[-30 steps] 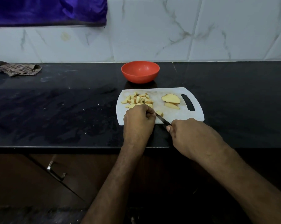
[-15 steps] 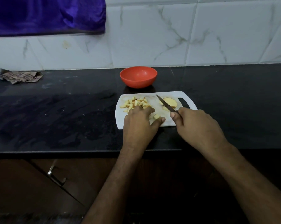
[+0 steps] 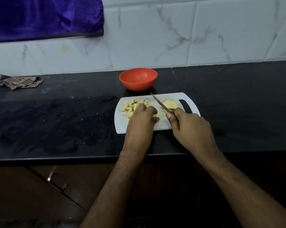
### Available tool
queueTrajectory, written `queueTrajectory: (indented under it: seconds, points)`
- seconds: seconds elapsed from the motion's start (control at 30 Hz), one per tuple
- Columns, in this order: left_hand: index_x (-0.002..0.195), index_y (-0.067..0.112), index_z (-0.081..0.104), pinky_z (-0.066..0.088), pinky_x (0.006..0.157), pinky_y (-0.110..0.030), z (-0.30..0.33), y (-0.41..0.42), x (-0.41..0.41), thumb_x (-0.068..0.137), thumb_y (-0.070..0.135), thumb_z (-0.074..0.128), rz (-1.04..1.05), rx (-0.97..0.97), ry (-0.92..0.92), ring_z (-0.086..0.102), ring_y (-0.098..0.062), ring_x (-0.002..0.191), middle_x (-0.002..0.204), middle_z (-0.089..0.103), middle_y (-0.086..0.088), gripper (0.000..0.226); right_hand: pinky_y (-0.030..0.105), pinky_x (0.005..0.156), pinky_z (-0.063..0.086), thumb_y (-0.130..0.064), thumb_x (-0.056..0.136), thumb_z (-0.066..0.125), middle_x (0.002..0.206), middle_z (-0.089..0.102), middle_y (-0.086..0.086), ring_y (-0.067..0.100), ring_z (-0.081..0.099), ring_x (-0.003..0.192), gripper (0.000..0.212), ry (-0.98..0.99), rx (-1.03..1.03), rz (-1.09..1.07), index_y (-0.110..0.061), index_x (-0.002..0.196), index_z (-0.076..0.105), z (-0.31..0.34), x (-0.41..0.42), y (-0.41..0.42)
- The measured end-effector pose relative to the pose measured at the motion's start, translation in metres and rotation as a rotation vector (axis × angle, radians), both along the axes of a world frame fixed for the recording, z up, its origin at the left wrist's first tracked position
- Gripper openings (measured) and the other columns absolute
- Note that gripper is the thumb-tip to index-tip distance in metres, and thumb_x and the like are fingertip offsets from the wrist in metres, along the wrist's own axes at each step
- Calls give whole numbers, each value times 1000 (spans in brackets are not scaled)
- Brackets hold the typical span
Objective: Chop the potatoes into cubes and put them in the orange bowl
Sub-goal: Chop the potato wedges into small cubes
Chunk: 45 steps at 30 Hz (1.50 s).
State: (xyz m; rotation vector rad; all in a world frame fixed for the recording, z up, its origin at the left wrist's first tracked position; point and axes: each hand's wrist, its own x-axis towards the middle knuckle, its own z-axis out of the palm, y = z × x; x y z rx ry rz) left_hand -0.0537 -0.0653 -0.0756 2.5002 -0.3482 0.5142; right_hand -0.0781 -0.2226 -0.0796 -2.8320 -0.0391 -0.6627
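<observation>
With my right hand (image 3: 190, 127) gripping the knife (image 3: 162, 105) and my left hand (image 3: 141, 120) curled over potato cubes (image 3: 132, 106) at the board's (image 3: 122, 125) nine o'clock, careless sweeping could nick fingers or scatter cubes short of the orange bowl (image 3: 138, 79) at twelve.

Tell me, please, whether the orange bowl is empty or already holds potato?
Empty: the orange bowl shows only bare orange inside, and the potato cubes lie on the cutting board.
</observation>
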Motion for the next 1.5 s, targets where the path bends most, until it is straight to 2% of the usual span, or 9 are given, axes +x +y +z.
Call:
queueTrajectory:
  seconds: [0.13, 0.23, 0.47, 0.63, 0.73, 0.83, 0.97, 1.13, 1.5]
  points:
    - [106, 13, 72, 47, 74, -19, 20, 16, 23, 90, 8, 69, 25, -133, -149, 60, -2, 90, 104, 58, -1, 17, 33, 58, 35, -56, 104, 28, 69, 54, -1, 25, 47, 64, 33, -21, -20, -8, -28, 88, 34, -2, 0, 0]
    - [102, 19, 74, 53, 84, -41, 28, 28, 51, 90, 13, 71, 35, -73, -111, 59, -15, 94, 103, 61, 3, 14, 32, 54, 34, -56, 104, 28, 64, 50, -4, 22, 47, 60, 33, -40, -16, -8, -28, 87, 36, -4, 2, -1]
    - [103, 25, 78, 46, 89, -42, 18, 33, 61, 99, 27, 59, -8, 106, 0, 55, -18, 103, 106, 62, 4, 19, 31, 52, 38, -55, 104, 30, 62, 53, -5, 17, 52, 56, 38, -67, 8, -12, -25, 88, 46, -7, 5, -4]
    - [115, 28, 73, 31, 89, -34, 18, 20, 52, 96, 37, 64, 47, 136, -112, 47, -22, 111, 118, 57, 4, 23, 32, 48, 36, -53, 104, 39, 57, 53, -3, 15, 53, 51, 45, -95, 413, 4, -21, 77, 53, -4, 9, -17]
    - [116, 30, 73, 35, 89, -36, 19, 0, 44, 92, 32, 70, -132, 175, -119, 50, -21, 112, 117, 60, 5, 25, 38, 51, 48, -54, 103, 42, 62, 61, -2, 17, 59, 55, 44, -61, 713, 6, -23, 82, 64, -4, 13, -25]
    - [123, 35, 69, 33, 86, -37, 11, -21, 39, 95, 29, 63, -235, 339, -138, 48, -20, 112, 119, 58, 6, 28, 33, 47, 40, -55, 101, 44, 56, 59, -7, 12, 50, 47, 42, -44, 888, 1, -25, 80, 65, -7, 16, -29]
    - [117, 38, 71, 27, 78, -33, 0, -30, 42, 95, 28, 62, -242, 369, -198, 48, -21, 103, 109, 54, 4, 26, 33, 48, 43, -60, 99, 43, 58, 60, -6, 12, 52, 49, 45, -25, 874, -6, -25, 81, 65, -9, 18, -30]
    - [100, 29, 71, 38, 79, -37, 3, -30, 47, 92, 25, 64, -250, 362, -191, 52, -21, 100, 103, 56, 4, 12, 41, 48, 48, -64, 96, 43, 61, 62, 1, 16, 54, 51, 47, -12, 865, -3, -25, 79, 64, -8, 19, -29]
    - [107, 25, 69, 36, 86, -35, 9, -16, 19, 98, 28, 57, -152, 338, -228, 55, -18, 101, 105, 62, 4, 14, 48, 47, 49, -63, 97, 43, 66, 64, 9, 20, 54, 52, 49, 3, 826, -23, -22, 80, 63, -5, 17, -27]
